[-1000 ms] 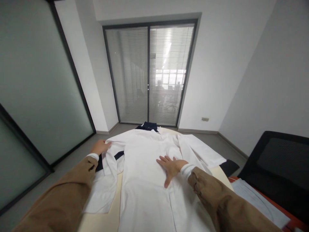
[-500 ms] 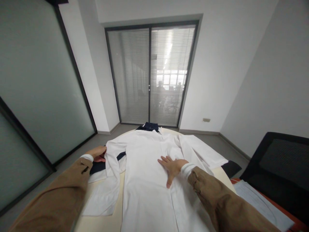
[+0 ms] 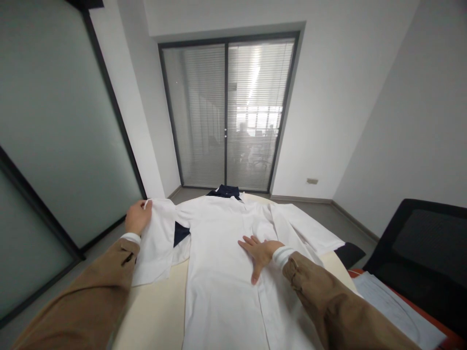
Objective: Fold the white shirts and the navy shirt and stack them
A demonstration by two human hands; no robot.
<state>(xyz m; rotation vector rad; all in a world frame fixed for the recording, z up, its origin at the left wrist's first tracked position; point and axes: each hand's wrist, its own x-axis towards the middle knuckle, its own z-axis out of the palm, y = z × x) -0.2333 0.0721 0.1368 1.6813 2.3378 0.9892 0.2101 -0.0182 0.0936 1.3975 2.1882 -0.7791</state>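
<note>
A long white coat (image 3: 219,262) lies spread over a cream table (image 3: 156,316), collar end at the far side. At the left, my left hand (image 3: 138,218) pinches the upper edge of the coat's sleeve, lifting it outward so the cloth hangs below the fingers. My right hand (image 3: 260,255) rests flat on the coat's front, fingers spread. The other sleeve (image 3: 306,228) stretches out to the right. Dark navy cloth (image 3: 181,234) shows in the gap between the left sleeve and the coat's body. How far it runs underneath is hidden.
A folded dark navy garment (image 3: 224,191) sits at the table's far edge. On the right stand a black mesh chair (image 3: 423,243) and an orange surface bearing papers (image 3: 397,306). Beyond the table is a window with blinds (image 3: 226,116); frosted glass panels (image 3: 62,121) line the left.
My left hand has moved up and to the left with the sleeve, pulling it outward and covering much of the navy cloth beside it. My right hand has stayed in place.
</note>
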